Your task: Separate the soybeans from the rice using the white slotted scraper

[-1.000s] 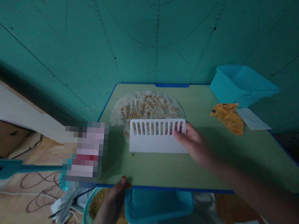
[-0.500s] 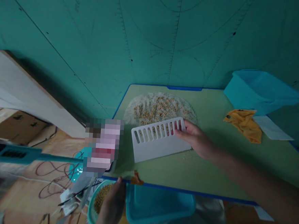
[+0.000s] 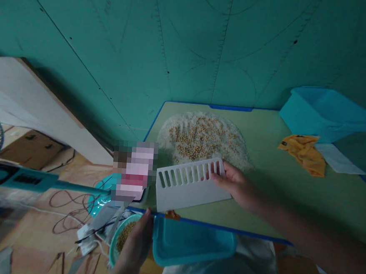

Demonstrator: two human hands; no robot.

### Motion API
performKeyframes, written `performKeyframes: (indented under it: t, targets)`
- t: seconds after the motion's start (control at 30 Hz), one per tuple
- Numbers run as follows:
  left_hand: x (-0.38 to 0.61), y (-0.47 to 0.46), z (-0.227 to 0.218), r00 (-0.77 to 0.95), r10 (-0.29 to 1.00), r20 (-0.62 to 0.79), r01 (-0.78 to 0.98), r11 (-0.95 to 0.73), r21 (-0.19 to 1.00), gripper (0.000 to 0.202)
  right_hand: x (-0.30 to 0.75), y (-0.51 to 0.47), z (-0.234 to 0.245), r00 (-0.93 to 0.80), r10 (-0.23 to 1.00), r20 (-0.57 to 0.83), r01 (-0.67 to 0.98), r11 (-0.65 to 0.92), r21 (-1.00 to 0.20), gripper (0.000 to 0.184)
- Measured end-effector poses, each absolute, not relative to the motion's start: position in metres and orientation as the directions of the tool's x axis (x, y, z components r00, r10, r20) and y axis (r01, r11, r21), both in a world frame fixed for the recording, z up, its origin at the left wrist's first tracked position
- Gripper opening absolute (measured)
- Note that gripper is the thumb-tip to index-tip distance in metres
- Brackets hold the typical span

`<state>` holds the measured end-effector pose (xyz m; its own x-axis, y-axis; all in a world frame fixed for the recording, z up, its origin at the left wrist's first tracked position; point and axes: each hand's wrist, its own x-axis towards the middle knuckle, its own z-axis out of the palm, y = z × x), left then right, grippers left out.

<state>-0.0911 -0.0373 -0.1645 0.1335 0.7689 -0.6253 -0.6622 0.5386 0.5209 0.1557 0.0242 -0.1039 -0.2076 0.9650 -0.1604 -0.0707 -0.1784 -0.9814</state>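
Observation:
My right hand (image 3: 231, 180) is closed around the right end of a white slotted plastic panel (image 3: 193, 198). The panel is tilted, its row of slots along the top and its lower left corner by the table's near edge. Behind it lies a spread heap of white grains mixed with tan beans (image 3: 201, 138). Low in the view, my left hand (image 3: 136, 240) is at the left rim of a blue plastic bin (image 3: 193, 261), which sits just below the table edge. Its thumb points up; the other fingers are mostly hidden, and it appears to grip the rim.
A pale green table (image 3: 260, 201) with blue edging meets a green wall. At its right are a blue bin (image 3: 325, 117), an orange cloth (image 3: 307, 156) and a white sheet (image 3: 341, 158). At left stand a bowl of beans (image 3: 124, 237), a fan (image 3: 20, 180) and loose cables (image 3: 68, 206).
My right hand has drawn the white panel toward the table's near edge and slightly left, uncovering more of the heap. My left hand stays by the bin. The view has shifted a little.

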Motion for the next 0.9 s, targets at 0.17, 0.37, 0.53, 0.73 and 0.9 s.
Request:
performKeyframes:
  t: [0.17, 0.37, 0.53, 0.73, 0.9]
  targets:
    - [-0.091, -0.038, -0.165, 0.108, 0.774, -0.624, -0.691, 0.510, 0.512, 0.017, 0.161, 0.013, -0.104, -0.200, 0.962, -0.185, -0.096, -0.207, -0.974, 0.016]
    - [-0.092, -0.039, -0.167, 0.076, 0.765, -0.640, -0.705, 0.495, 0.508, 0.017, 0.180, -0.003, -0.106, -0.153, 0.958, -0.241, -0.145, -0.263, -0.954, 0.017]
    - [-0.092, -0.041, -0.169, 0.133, 0.764, -0.631, -0.652, 0.547, 0.525, 0.018, 0.201, -0.024, -0.103, 0.007, 0.946, -0.324, -0.279, -0.309, -0.909, 0.020]
    - [-0.067, -0.043, -0.171, 0.220, 0.747, -0.627, -0.600, 0.611, 0.517, 0.019, 0.236, -0.040, -0.098, 0.298, 0.890, -0.345, -0.372, -0.224, -0.901, 0.017]
    - [-0.040, -0.044, -0.171, 0.205, 0.721, -0.661, -0.617, 0.620, 0.484, 0.028, 0.275, -0.027, -0.091, 0.506, 0.841, -0.189, -0.278, -0.048, -0.959, 0.020]
